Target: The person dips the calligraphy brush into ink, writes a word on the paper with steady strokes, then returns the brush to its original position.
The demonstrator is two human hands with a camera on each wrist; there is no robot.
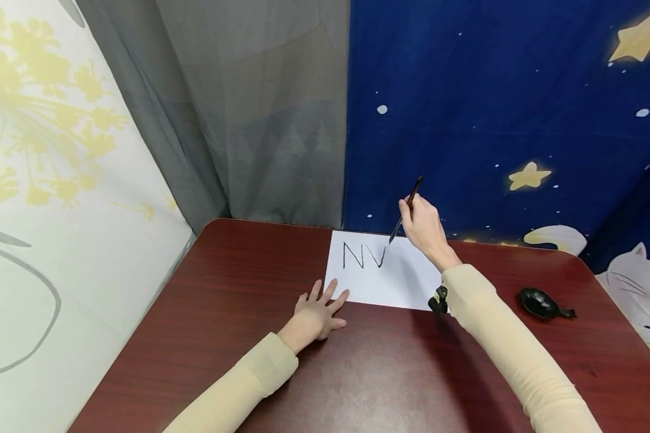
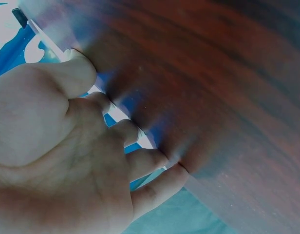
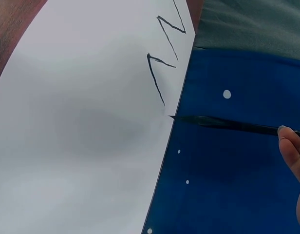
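Observation:
White paper lies near the far edge of the table, with dark brush strokes shaped like an N and a V on its upper left. My right hand pinches a dark writing brush by its handle. In the right wrist view the pointed tip of the brush sits just beyond the end of the V; whether it touches the paper I cannot tell. My left hand rests with spread fingers at the lower left of the paper, fingertips at its edge. The left wrist view shows its palm and fingers against the tabletop.
A glossy black, rounded dish with a short handle stands on the reddish-brown table, right of the paper. Behind the table hang a grey curtain and a blue starry curtain. A white patterned cloth hangs at left.

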